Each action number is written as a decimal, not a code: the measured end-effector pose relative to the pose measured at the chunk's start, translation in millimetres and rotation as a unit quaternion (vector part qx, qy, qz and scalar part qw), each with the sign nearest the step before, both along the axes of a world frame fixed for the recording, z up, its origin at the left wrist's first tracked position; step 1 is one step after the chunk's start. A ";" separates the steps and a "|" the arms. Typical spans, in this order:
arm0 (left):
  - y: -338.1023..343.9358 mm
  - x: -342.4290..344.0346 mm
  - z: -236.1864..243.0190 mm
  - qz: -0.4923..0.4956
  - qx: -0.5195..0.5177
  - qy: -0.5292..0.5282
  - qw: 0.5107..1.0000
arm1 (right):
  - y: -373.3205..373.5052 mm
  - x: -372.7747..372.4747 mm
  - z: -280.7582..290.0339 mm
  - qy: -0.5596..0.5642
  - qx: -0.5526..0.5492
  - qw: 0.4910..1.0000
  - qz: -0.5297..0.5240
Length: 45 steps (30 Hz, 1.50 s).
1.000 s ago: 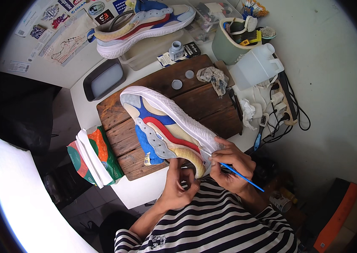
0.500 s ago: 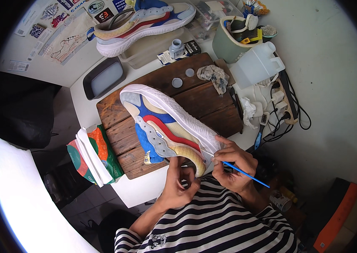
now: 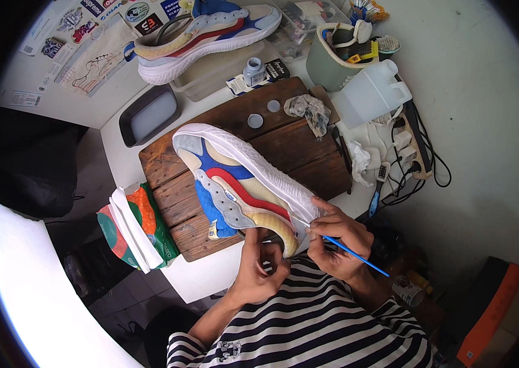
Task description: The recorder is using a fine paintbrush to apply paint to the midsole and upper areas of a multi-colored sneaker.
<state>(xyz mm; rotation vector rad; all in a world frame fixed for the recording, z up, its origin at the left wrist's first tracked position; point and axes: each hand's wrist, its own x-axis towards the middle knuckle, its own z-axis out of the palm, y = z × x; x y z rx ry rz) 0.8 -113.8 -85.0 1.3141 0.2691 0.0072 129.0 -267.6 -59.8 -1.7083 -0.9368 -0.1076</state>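
A multicoloured sneaker (image 3: 244,193) in blue, red, cream and grey, with a white sole, lies on its side over a dark wooden board (image 3: 173,172), its toe toward the back left. My left hand (image 3: 256,270) is closed at the sneaker's padded heel collar, supporting it from below. My right hand (image 3: 339,242) holds a thin blue-handled brush (image 3: 360,257), its tip at the lower heel, with fingers resting against the sole. Two small round lids (image 3: 254,121) and a stained, crumpled rag (image 3: 308,116) lie on the board beyond the shoe.
Behind stand another sneaker (image 3: 210,46), a small jar (image 3: 253,72) and a dark tray (image 3: 149,116). At right are a brush-filled bucket (image 3: 327,67), a plastic jug (image 3: 366,95), crumpled tissue and a power strip with cables (image 3: 415,153). A tissue pack (image 3: 161,236) lies at left.
My right hand and the brush have shifted very slightly since a second ago, still at the heel. My left hand and the sneaker are nearly still.
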 end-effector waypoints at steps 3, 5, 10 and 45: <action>-1.1 -3.8 -6.7 -0.004 -0.008 -0.004 1.000 | 3.5 -0.6 1.6 -0.011 -0.002 1.000 -0.010; -0.6 -2.0 -3.4 0.000 -0.005 -0.005 1.000 | 4.9 -0.8 3.3 -0.018 -0.010 1.000 -0.014; -0.6 -1.0 -1.9 0.010 -0.009 -0.012 1.000 | 1.9 -1.5 2.8 -0.016 -0.027 1.000 -0.001; -5.3 10.7 0.5 0.000 0.014 -0.030 0.999 | -0.3 -25.3 11.2 -0.126 -0.100 0.984 -0.083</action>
